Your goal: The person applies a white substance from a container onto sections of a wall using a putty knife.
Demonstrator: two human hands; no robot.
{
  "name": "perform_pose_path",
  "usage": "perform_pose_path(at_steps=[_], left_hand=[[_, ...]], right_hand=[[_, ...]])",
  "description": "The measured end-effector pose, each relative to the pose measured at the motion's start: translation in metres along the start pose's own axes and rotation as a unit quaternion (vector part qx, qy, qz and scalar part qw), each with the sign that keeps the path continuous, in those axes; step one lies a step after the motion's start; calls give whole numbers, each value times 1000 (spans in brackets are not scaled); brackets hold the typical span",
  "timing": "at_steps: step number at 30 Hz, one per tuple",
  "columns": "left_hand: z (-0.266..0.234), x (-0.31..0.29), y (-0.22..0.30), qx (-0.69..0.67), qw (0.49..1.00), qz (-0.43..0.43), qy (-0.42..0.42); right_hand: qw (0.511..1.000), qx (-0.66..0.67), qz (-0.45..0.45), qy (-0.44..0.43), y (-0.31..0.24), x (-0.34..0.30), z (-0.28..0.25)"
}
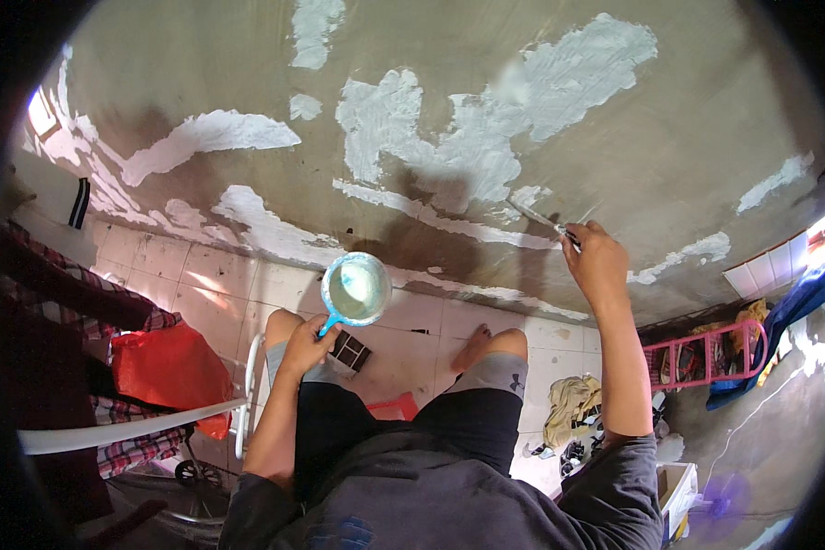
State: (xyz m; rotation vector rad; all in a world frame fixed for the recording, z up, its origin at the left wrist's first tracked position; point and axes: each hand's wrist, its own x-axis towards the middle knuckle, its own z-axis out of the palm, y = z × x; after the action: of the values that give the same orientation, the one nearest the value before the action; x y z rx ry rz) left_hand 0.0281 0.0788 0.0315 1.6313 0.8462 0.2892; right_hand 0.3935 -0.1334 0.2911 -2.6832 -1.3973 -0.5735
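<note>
My left hand point(306, 348) is closed round the blue handle of a dipper point(327, 287), which I hold upright over the floor between my knees and the wall. White paste point(361, 286) lies inside it. Out to the right, my right hand point(598, 260) grips a putty knife point(539, 216) with its blade at the grey wall point(706, 119), beside the lower edge of a big white patch point(486, 137). Whether the blade presses on the surface cannot be made out exactly. Several more white smears cover the wall.
At the left are a red bag point(170, 371), checked cloth and a white rail point(147, 426). A pink metal rack point(706, 356) and crumpled tan cloth point(573, 408) are on the right. Below my knees show a red item point(394, 406) and pale floor tiles point(422, 344).
</note>
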Motion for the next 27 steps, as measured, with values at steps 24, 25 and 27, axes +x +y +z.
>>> perform_pose_path(at_steps=[24,25,27], left_hand=[[35,-15,5,-16,999,31,-10],[35,-14,4,-7,999,33,-8],[35,-14,3,2,999,34,-7]], right_hand=[[919,308,-159,-187,-202,-72,131],[920,307,-157,-185,-201,-72,133],[922,304,-152,-183,-199,-73,136]])
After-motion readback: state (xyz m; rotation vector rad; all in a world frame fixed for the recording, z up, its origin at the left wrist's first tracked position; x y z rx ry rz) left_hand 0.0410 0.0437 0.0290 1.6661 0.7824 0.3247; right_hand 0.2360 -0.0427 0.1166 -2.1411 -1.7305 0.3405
